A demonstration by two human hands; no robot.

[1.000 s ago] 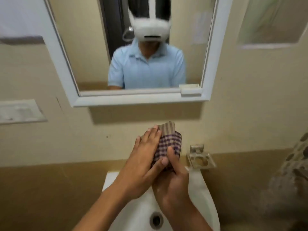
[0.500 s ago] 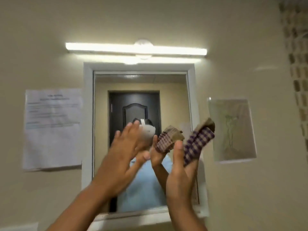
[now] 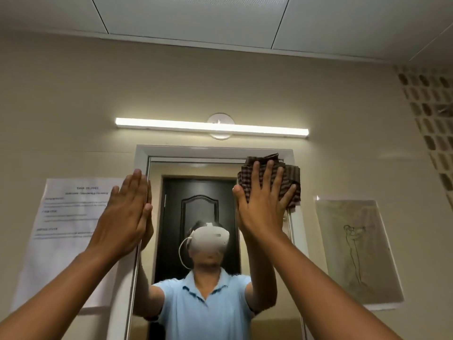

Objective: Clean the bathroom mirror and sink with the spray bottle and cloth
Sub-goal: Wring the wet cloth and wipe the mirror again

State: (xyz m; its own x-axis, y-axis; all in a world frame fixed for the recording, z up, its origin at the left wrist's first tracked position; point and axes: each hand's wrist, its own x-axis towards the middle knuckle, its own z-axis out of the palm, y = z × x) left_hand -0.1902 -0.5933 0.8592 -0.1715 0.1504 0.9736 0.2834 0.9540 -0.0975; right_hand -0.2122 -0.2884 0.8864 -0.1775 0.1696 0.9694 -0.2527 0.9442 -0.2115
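The right hand (image 3: 263, 204) presses the soft, light folded cloth (image 3: 272, 181) flat-fingered against the mirror (image 3: 208, 168)'s upper right corner, the left hand (image 3: 126, 214) flat on its left frame; press centrally, lest it slide.

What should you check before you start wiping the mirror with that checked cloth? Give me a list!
1. Folded purple-checked cloth lies flat on the glass: ok, at the upper right corner of the white-framed mirror.
2. Right hand presses the cloth with straight, spread fingers: ok.
3. Left hand is out of the wiping path: ok, flat by the mirror's left edge, holding nothing.
4. Glass has been sprayed: cannot tell, no droplets show.
5. Spray bottle within reach: cannot tell, it is not in view.
6. Paper sheets on the wall safe from the cloth: ok for the printed notice; the sketch hangs close to the cloth's side.
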